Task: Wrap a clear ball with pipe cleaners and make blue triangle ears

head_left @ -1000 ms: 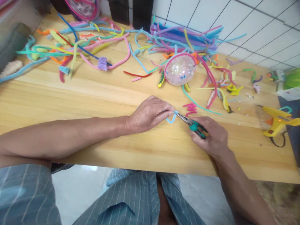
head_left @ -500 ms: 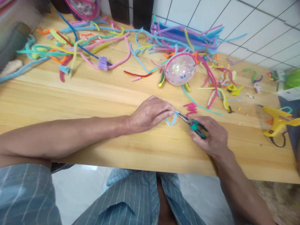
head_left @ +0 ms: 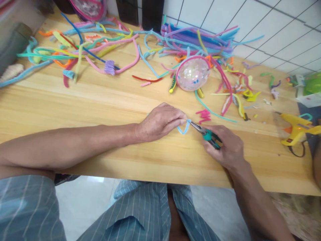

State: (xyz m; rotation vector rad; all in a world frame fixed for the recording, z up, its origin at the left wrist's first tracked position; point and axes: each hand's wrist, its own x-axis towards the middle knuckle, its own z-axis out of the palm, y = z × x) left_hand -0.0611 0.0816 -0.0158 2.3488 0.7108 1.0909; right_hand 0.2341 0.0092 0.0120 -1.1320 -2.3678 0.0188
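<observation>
The left hand (head_left: 162, 122) pinches a light-blue pipe cleaner (head_left: 184, 132) above the tabletop (head_left: 150, 160), while the right hand (head_left: 225, 147) is wrapped around needle-nose pliers (head_left: 208, 135). The pliers' tips meet the pipe cleaner right beside the left fingertips — there it bends into a V. A zigzag pink pipe cleaner (head_left: 205, 115) lies just beyond the pliers; a yellow glue gun (head_left: 297, 129) rests farther right.

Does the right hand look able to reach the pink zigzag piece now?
Probably yes: the pink zigzag piece lies close beyond the right hand, and nothing seems to stand between them. However, it holds the pliers, so grasping likely means releasing them first.
</observation>
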